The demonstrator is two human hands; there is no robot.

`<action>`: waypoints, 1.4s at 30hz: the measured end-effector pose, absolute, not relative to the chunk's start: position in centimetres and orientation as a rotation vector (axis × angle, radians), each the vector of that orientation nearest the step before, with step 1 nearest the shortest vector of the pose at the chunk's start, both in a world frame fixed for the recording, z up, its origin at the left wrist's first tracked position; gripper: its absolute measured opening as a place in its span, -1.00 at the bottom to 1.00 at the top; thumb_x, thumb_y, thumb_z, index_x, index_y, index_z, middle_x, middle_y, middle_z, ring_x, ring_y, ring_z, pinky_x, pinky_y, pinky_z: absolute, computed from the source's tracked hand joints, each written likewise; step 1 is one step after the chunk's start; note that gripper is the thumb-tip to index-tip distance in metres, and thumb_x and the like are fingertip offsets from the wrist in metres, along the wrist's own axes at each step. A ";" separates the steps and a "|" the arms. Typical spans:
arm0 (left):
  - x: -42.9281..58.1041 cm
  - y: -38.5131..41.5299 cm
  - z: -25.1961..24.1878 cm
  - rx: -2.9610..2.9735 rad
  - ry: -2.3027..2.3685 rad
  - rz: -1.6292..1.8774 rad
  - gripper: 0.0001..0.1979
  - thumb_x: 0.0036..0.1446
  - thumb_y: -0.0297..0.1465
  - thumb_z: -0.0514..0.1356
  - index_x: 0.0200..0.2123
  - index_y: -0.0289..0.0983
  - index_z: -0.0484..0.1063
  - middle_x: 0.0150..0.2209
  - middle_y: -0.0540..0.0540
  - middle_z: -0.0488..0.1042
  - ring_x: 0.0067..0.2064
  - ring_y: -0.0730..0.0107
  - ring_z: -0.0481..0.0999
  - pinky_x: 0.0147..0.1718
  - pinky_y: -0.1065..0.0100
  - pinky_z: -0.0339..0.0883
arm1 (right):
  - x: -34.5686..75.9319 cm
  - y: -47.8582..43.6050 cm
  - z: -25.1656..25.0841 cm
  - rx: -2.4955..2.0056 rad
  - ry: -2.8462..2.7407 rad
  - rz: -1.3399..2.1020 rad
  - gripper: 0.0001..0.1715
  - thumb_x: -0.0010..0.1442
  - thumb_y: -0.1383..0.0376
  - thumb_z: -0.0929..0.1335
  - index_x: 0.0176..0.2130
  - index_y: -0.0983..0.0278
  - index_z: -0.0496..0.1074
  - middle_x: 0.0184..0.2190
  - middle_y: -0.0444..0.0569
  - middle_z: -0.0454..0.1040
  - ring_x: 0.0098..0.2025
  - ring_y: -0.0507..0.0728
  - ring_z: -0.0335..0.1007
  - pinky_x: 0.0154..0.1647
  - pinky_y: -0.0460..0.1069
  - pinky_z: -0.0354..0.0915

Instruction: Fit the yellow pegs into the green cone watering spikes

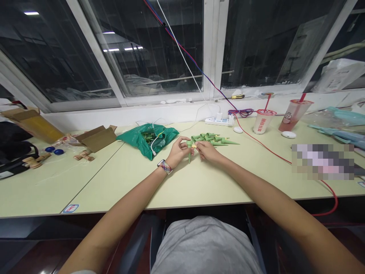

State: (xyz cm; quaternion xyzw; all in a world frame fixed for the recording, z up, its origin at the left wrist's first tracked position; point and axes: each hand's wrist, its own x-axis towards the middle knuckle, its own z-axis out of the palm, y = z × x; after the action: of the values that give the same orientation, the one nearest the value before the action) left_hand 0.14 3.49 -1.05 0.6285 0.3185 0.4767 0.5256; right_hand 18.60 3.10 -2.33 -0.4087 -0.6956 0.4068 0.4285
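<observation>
My left hand (179, 153), a patterned strap round its wrist, is closed on a slim green cone (189, 156) whose tip points down. My right hand (207, 151) pinches a small yellow piece (194, 146) against the cone's side; the fingertips partly cover it. Several more green cones (218, 140) lie in a cluster on the table just beyond my right hand, some with small yellowish bits. Left of my hands, a green plastic bag (137, 140) lies open with green pieces inside.
A white power strip (218, 121) stands by the window wall. Two drink cups with straws, a pink-white cup (262, 122) and a taller cup (293, 116), are at right. A red cable (268, 146) crosses the table. An opened cardboard box (98, 140) and wooden pieces (84, 155) lie left.
</observation>
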 end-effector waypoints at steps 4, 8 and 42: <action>0.2 3.6 -1.1 1.434 0.734 1.119 -0.44 -0.03 -0.29 0.51 -0.03 -0.21 0.33 -0.40 0.04 0.56 -0.42 0.39 0.60 -0.33 0.33 0.46 | 19.1 2.4 -1.8 -1.012 -1.796 0.844 -0.58 0.47 0.03 0.21 -0.38 0.17 0.22 -0.56 -0.17 0.30 -0.52 0.09 0.25 -0.40 -0.01 0.16; 0.2 3.7 -1.2 1.399 0.705 1.136 -0.51 -0.02 -0.29 0.52 -0.10 -0.24 0.38 -0.39 0.02 0.56 -0.44 0.42 0.57 -0.37 0.37 0.41 | 19.6 1.7 -1.4 -1.013 -2.048 0.375 -0.74 0.48 0.16 0.20 -0.28 0.17 0.23 -0.38 -0.08 0.42 -0.36 0.17 0.29 -0.31 0.01 0.10; 0.2 3.9 -1.0 1.490 0.740 1.155 -0.42 -0.13 -0.38 0.56 -0.04 -0.28 0.44 -0.22 -0.02 0.55 -0.31 0.47 0.57 -0.28 0.40 0.53 | 18.3 2.1 -1.8 -1.038 -1.661 0.987 -0.48 0.44 -0.05 0.27 -0.44 0.18 0.21 -0.64 -0.21 0.22 -0.58 0.07 0.21 -0.43 0.00 0.16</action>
State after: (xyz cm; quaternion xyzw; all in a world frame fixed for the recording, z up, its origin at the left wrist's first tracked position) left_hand 0.20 3.87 -1.02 0.6240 0.3099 0.4838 0.5297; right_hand 18.34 2.14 -1.76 -0.4209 -0.6738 0.4004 0.4566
